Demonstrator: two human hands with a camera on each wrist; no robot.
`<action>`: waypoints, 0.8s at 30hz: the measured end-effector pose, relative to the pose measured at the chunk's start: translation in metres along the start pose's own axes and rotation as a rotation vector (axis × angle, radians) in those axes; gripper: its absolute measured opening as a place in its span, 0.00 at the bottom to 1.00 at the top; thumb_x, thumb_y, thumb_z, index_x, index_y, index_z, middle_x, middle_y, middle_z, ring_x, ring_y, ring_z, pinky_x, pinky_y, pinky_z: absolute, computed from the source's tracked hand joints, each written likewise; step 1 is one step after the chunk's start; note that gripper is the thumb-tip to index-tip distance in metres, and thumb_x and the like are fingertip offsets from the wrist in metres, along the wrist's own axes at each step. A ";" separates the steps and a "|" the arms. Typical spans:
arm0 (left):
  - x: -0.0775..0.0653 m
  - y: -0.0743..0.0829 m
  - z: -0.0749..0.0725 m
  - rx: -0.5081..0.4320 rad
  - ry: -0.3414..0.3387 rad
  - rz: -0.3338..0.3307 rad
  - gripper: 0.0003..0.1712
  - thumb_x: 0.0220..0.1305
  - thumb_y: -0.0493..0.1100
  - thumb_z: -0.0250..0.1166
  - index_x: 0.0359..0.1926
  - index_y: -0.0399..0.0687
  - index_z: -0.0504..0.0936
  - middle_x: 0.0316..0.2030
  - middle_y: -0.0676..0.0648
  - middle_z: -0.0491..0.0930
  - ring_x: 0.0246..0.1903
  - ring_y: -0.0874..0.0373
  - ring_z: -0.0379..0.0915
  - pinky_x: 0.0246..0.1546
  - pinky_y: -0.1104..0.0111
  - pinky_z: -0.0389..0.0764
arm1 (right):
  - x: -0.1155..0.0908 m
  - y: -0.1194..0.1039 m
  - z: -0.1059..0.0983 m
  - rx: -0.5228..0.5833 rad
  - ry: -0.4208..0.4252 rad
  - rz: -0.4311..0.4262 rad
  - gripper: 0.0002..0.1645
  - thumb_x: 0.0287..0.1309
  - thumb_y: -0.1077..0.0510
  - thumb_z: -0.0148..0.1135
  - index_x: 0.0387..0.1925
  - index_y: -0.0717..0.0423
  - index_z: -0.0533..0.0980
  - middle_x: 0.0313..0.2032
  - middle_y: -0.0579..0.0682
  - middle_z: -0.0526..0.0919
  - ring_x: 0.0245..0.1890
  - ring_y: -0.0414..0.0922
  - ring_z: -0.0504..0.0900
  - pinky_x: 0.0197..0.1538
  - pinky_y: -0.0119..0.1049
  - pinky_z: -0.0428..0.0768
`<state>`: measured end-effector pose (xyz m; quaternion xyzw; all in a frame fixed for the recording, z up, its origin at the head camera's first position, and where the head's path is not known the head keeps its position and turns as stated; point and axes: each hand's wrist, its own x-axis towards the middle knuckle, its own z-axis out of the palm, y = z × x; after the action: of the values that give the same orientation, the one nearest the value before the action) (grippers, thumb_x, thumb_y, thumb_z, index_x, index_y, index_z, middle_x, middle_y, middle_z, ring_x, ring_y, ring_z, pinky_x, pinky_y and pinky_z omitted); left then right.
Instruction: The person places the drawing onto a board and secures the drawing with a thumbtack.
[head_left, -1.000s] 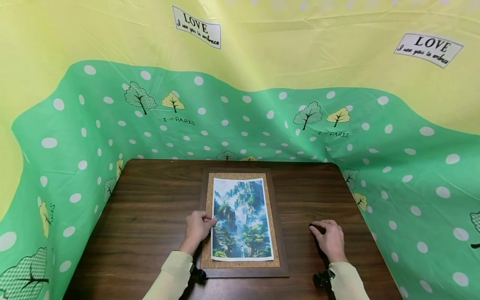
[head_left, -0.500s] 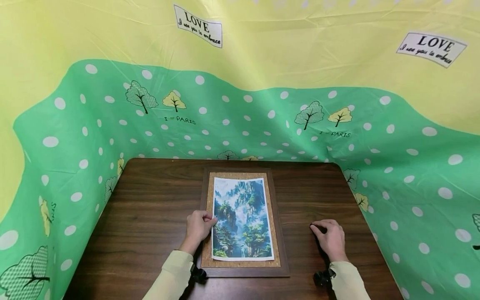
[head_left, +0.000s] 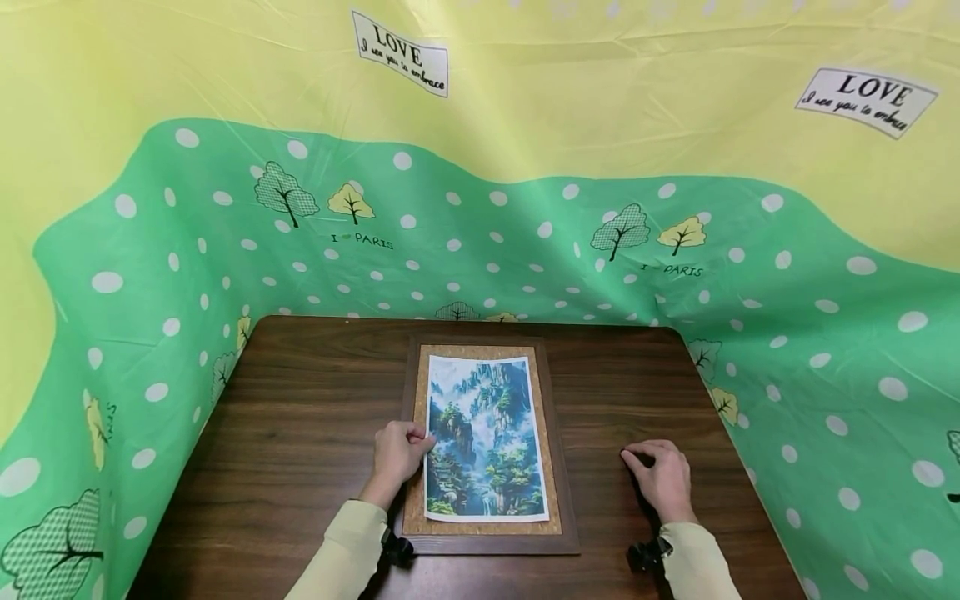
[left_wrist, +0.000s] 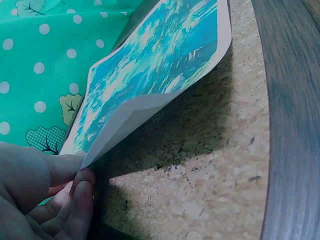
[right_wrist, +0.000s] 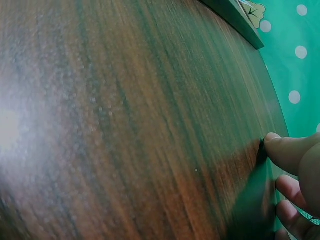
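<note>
A printed landscape picture with mountains, mist and trees lies over a cork board that has a dark wooden frame. My left hand pinches the left edge of the paper between thumb and fingers. In the left wrist view that part of the paper sheet curves up off the cork surface, showing its white underside. To the right of the board, my right hand rests on the table with its fingers loosely bent. No object shows in it, and its thumb touches the wood in the right wrist view.
The dark brown wooden table extends on both sides of the board. A green and yellow patterned cloth hangs around its back and sides. Black straps with small devices sit on both wrists.
</note>
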<state>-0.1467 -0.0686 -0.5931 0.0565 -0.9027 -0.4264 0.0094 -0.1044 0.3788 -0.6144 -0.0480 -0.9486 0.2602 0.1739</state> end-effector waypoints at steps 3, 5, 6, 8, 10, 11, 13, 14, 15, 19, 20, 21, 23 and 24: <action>0.000 0.000 0.000 -0.001 0.002 0.001 0.09 0.58 0.43 0.75 0.23 0.51 0.86 0.18 0.56 0.79 0.21 0.63 0.71 0.28 0.66 0.75 | 0.000 0.000 0.000 0.006 0.002 0.000 0.05 0.53 0.60 0.76 0.32 0.56 0.88 0.39 0.60 0.85 0.44 0.58 0.80 0.57 0.60 0.67; 0.000 -0.001 0.000 0.000 0.003 0.002 0.09 0.58 0.43 0.75 0.23 0.51 0.87 0.19 0.56 0.80 0.21 0.63 0.71 0.28 0.66 0.76 | 0.000 0.000 0.000 0.011 0.003 0.000 0.05 0.53 0.60 0.76 0.32 0.56 0.88 0.39 0.60 0.85 0.44 0.58 0.80 0.57 0.60 0.67; 0.000 -0.001 0.000 0.001 0.003 0.002 0.08 0.58 0.43 0.75 0.24 0.51 0.87 0.19 0.56 0.80 0.21 0.63 0.72 0.28 0.66 0.76 | 0.000 0.000 0.000 0.014 0.004 0.000 0.05 0.53 0.60 0.76 0.32 0.56 0.88 0.39 0.60 0.85 0.44 0.58 0.80 0.58 0.61 0.66; 0.001 -0.001 0.001 0.003 0.002 0.003 0.08 0.58 0.43 0.76 0.24 0.51 0.87 0.19 0.56 0.80 0.21 0.63 0.72 0.28 0.66 0.76 | 0.000 0.000 0.000 0.017 0.004 -0.001 0.05 0.52 0.60 0.76 0.32 0.56 0.88 0.39 0.60 0.85 0.44 0.58 0.80 0.58 0.61 0.66; 0.001 -0.002 0.001 0.004 0.002 0.005 0.08 0.58 0.43 0.76 0.24 0.51 0.87 0.19 0.56 0.80 0.21 0.63 0.72 0.28 0.66 0.76 | 0.000 0.000 0.000 0.020 0.003 0.000 0.05 0.53 0.60 0.76 0.32 0.56 0.88 0.39 0.60 0.85 0.44 0.58 0.80 0.58 0.61 0.66; 0.001 -0.002 0.001 0.005 0.002 0.006 0.08 0.58 0.43 0.76 0.24 0.51 0.87 0.19 0.56 0.80 0.21 0.63 0.72 0.27 0.66 0.76 | 0.000 -0.001 0.000 0.021 0.003 0.001 0.05 0.53 0.60 0.76 0.32 0.56 0.88 0.39 0.60 0.85 0.44 0.58 0.80 0.58 0.61 0.66; 0.001 -0.001 0.001 0.007 0.000 0.005 0.08 0.58 0.43 0.76 0.24 0.51 0.87 0.19 0.56 0.80 0.21 0.63 0.72 0.27 0.66 0.76 | 0.000 -0.001 0.000 0.021 0.001 0.001 0.05 0.53 0.60 0.76 0.32 0.56 0.88 0.39 0.60 0.85 0.44 0.58 0.80 0.58 0.61 0.66; 0.002 -0.001 0.001 0.008 -0.002 0.004 0.09 0.58 0.43 0.76 0.23 0.51 0.86 0.19 0.56 0.80 0.20 0.63 0.71 0.27 0.66 0.75 | 0.000 -0.001 0.000 0.021 0.000 0.002 0.05 0.53 0.60 0.76 0.32 0.56 0.88 0.39 0.60 0.85 0.45 0.58 0.80 0.58 0.61 0.66; 0.002 -0.001 0.001 0.011 -0.003 0.002 0.09 0.58 0.43 0.76 0.23 0.51 0.86 0.18 0.56 0.79 0.20 0.63 0.71 0.26 0.67 0.75 | -0.001 -0.001 0.000 0.020 -0.002 0.002 0.05 0.53 0.59 0.76 0.32 0.56 0.88 0.39 0.60 0.85 0.45 0.58 0.80 0.58 0.61 0.65; 0.001 0.001 0.001 0.017 -0.007 -0.011 0.11 0.58 0.44 0.76 0.22 0.50 0.85 0.18 0.56 0.79 0.19 0.62 0.70 0.25 0.67 0.74 | -0.001 -0.001 0.000 0.021 -0.006 0.003 0.05 0.54 0.59 0.75 0.32 0.56 0.88 0.39 0.60 0.85 0.45 0.58 0.80 0.59 0.62 0.65; 0.001 0.001 0.001 0.017 -0.007 -0.014 0.11 0.58 0.43 0.76 0.22 0.50 0.85 0.18 0.56 0.79 0.19 0.62 0.71 0.25 0.67 0.74 | -0.001 -0.001 0.000 0.021 -0.006 0.003 0.05 0.54 0.59 0.75 0.32 0.56 0.88 0.39 0.60 0.85 0.45 0.58 0.80 0.59 0.62 0.65; 0.001 0.002 0.001 0.016 -0.005 -0.016 0.11 0.58 0.43 0.76 0.22 0.50 0.85 0.18 0.55 0.79 0.19 0.62 0.71 0.25 0.67 0.74 | -0.001 -0.001 0.000 0.021 -0.006 0.003 0.05 0.54 0.59 0.76 0.32 0.56 0.88 0.39 0.60 0.85 0.45 0.58 0.80 0.59 0.62 0.65; 0.001 0.002 0.001 0.018 -0.002 -0.014 0.11 0.58 0.43 0.76 0.21 0.50 0.85 0.18 0.55 0.79 0.19 0.62 0.71 0.25 0.67 0.74 | -0.001 -0.002 0.001 0.022 -0.002 -0.005 0.04 0.53 0.59 0.76 0.32 0.56 0.88 0.40 0.60 0.85 0.44 0.58 0.80 0.58 0.61 0.67; 0.001 0.002 0.001 0.017 -0.001 -0.013 0.11 0.57 0.43 0.76 0.21 0.50 0.84 0.18 0.55 0.79 0.19 0.62 0.71 0.25 0.67 0.74 | -0.001 -0.003 0.001 0.023 0.001 -0.010 0.04 0.53 0.59 0.76 0.32 0.56 0.88 0.40 0.59 0.85 0.44 0.58 0.80 0.57 0.61 0.67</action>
<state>-0.1478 -0.0666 -0.5918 0.0623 -0.9058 -0.4190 0.0057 -0.1044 0.3753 -0.6141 -0.0413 -0.9457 0.2700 0.1761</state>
